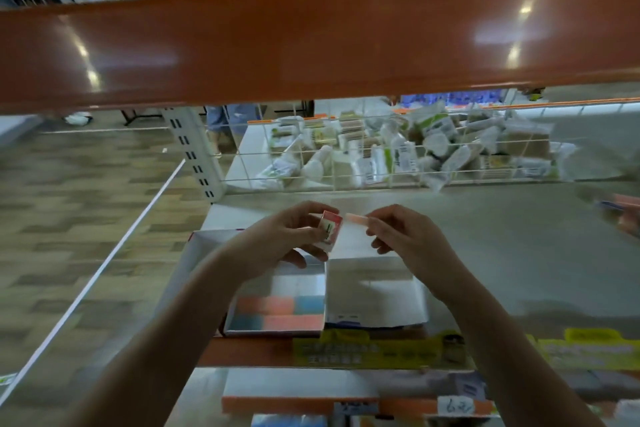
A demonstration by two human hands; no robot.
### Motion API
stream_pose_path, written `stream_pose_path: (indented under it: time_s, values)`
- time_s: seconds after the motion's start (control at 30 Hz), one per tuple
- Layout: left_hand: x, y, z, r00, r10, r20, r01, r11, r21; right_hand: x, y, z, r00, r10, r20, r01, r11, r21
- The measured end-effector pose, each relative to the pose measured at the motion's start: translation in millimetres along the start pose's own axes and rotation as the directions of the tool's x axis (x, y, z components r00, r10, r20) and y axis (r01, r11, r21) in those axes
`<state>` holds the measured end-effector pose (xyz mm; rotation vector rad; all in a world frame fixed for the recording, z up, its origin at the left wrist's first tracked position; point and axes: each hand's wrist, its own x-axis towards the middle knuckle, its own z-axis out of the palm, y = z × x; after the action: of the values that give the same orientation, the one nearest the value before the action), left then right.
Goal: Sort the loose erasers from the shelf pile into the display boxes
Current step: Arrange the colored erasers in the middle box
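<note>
Left hand (294,236) grips packet (330,230) (right hand (401,239) pinches eraser (356,218)).

Motion blur smears the whole view. The print on the small box (329,230) in the left hand (282,239) cannot be read, and its near side is hidden by the fingers. The pink strip (356,218) pinched by the right hand (403,239) is perhaps an eraser. Beyond the small box, the packets (415,149) behind the wire rack (311,156) blur together. Below it, the yellow labels (367,352) are unreadable.

Shop, orange shelving (311,42), price labels (367,350), wire-fenced packaged stock (415,146)
</note>
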<state>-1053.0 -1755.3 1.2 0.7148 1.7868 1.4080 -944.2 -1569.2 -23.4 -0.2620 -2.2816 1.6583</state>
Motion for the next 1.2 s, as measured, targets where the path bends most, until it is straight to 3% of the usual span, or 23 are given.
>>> stream_pose_path:
  time_s: [0.23, 0.4, 0.53, 0.73, 1.03, 1.2]
  values:
    - [-17, -7, -48, 0.997, -0.015, -0.077, 0.03, 0.978, 0.205, 11, -7, 40, 0.992, 0.1, 0.072, -0.094, 0.992, -0.087]
    - [-33, -14, -84, 0.997, 0.022, -0.071, 0.001, 0.949, 0.314, 18, -14, 69, 0.985, 0.105, 0.139, -0.096, 0.993, -0.069]
    - [-48, -27, -114, 0.994, -0.038, -0.102, 0.077, 0.909, 0.41, 23, -20, 92, 0.975, 0.092, 0.204, -0.07, 0.991, -0.11]
    - [-70, -53, -146, 0.987, -0.109, -0.118, 0.158, 0.782, 0.603, 28, -18, 118, 0.954, 0.108, 0.281, -0.066, 0.985, -0.158]
    - [-76, -68, -153, 0.971, -0.096, -0.217, 0.237, 0.443, 0.865, 26, -15, 137, 0.916, 0.177, 0.36, -0.041, 0.934, -0.355]
    - [-74, -69, -148, 0.974, -0.126, -0.189, 0.224, 0.395, 0.891, 25, -14, 142, 0.91, 0.186, 0.37, -0.025, 0.916, -0.401]
